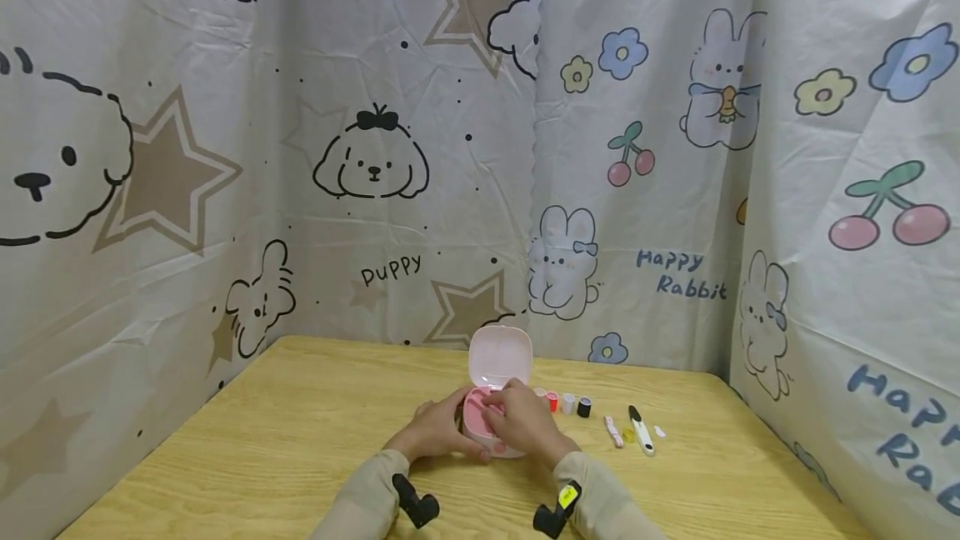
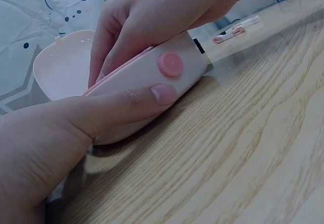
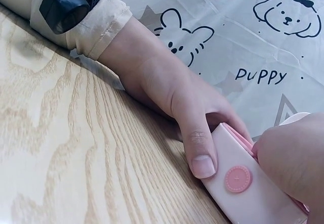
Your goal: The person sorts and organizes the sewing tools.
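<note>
pink rounded box [image 3: 262, 193], round ridged button [image 3: 238, 179], left fingers [image 3: 232, 116] gripping

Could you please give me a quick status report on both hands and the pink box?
Left hand gripping the pink box. Right hand at its open top, fingers partly hidden. Lid raised; no obstruction visible.

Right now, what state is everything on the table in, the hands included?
Pink box: open.
Lid: raised at the back.
Left hand: holding the box's side.
Right hand: fingers inside the box; grip hidden.
Small spools: upright in a row.
Pink-and-white bundle: lying down.
Black-and-white tool: lying down; open or shut unclear.
Yellow item: lying down.
White scrap: lying down.
</note>
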`<action>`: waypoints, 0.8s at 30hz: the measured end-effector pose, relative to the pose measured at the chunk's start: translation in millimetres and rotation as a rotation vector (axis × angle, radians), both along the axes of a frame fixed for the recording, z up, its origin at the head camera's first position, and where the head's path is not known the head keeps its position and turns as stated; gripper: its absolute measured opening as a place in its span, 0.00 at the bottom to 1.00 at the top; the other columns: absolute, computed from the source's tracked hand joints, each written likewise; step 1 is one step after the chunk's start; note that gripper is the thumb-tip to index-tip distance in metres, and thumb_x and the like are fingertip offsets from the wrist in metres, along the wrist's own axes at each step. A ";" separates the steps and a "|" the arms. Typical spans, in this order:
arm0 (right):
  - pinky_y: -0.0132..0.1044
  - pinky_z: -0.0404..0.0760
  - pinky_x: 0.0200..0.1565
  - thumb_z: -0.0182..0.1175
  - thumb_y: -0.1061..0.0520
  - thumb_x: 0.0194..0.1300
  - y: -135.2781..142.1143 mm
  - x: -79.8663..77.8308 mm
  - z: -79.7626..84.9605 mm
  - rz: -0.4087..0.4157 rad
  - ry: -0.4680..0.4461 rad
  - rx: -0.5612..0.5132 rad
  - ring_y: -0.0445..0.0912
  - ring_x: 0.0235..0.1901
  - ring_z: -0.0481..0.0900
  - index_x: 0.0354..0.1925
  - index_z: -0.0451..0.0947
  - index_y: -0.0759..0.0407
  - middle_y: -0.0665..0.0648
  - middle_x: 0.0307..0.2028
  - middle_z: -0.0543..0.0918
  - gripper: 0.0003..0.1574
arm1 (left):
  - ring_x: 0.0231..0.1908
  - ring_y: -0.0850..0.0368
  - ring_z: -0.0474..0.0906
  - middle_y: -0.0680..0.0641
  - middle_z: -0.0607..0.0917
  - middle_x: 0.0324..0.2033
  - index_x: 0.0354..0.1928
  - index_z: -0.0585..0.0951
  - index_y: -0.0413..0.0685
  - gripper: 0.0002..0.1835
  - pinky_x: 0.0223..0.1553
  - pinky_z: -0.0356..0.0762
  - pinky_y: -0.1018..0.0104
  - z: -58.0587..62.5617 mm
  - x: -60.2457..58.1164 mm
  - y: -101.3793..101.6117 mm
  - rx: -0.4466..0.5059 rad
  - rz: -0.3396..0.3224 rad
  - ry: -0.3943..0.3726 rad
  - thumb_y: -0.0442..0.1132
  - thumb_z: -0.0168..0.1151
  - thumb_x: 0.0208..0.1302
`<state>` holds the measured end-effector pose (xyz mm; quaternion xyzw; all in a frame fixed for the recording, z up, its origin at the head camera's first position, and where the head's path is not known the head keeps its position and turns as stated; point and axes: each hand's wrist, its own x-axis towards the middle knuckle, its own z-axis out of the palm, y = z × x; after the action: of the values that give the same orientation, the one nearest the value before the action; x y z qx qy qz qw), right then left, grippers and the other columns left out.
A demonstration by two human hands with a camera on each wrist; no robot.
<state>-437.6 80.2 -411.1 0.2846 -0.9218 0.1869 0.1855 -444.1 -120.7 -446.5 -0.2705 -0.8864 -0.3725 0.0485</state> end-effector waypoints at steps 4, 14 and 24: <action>0.38 0.68 0.28 0.68 0.51 0.68 -0.5 -1.5 1.0 -0.008 0.015 0.013 0.43 0.30 0.70 0.46 0.91 0.54 0.49 0.30 0.76 0.12 | 0.67 0.47 0.70 0.48 0.74 0.70 0.78 0.64 0.52 0.61 0.67 0.51 0.34 3.3 1.1 0.6 -0.003 0.006 -0.005 0.64 0.83 0.43; 0.40 0.70 0.29 0.69 0.54 0.66 1.2 -2.6 2.0 0.000 0.023 0.012 0.44 0.32 0.73 0.46 0.91 0.54 0.50 0.32 0.80 0.12 | 0.67 0.47 0.70 0.47 0.75 0.70 0.78 0.65 0.52 0.61 0.67 0.52 0.36 4.0 1.5 1.1 0.001 0.015 -0.007 0.63 0.84 0.43; 0.42 0.68 0.32 0.69 0.52 0.68 -1.4 -1.4 1.7 -0.025 0.005 0.002 0.44 0.33 0.72 0.46 0.91 0.54 0.49 0.32 0.79 0.12 | 0.66 0.46 0.71 0.44 0.76 0.69 0.77 0.65 0.48 0.62 0.67 0.53 0.36 2.0 2.7 0.7 -0.020 0.030 -0.005 0.65 0.84 0.41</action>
<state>-438.9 78.9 -409.5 0.2736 -0.9250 0.1831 0.1899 -441.4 -120.1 -444.4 -0.2568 -0.8941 -0.3636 0.0494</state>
